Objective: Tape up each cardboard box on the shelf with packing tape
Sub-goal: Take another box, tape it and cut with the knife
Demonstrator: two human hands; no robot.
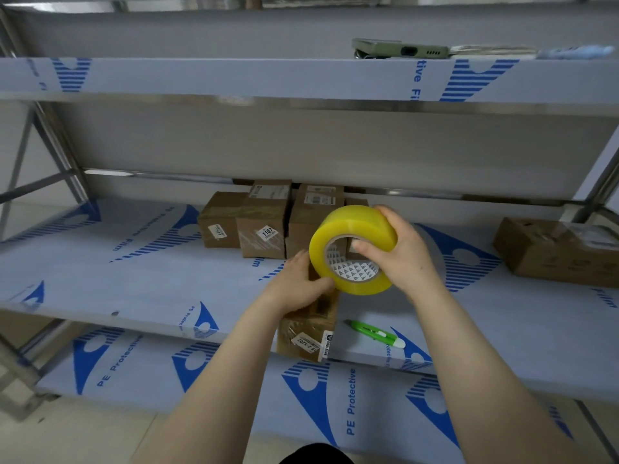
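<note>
I see my right hand (405, 252) gripping one yellow translucent tape roll (353, 229), thumb through its core. My left hand (298, 283) rests loose-fingered on one brown cardboard box (308, 333) at the roll's six o'clock. There are three grouped boxes (264, 229) at twelve and one lone box (556, 252) at three.

A fat roll of yellowish clear packing tape (353, 249) is hanging tilted in the right hand (402, 256), above a small brown cardboard box (308, 333) sitting at the front edge of the film-covered shelf (134, 279). Three labelled brown boxes (264, 226) are standing clustered behind it, and another brown box (552, 252) is lying far right.
</note>
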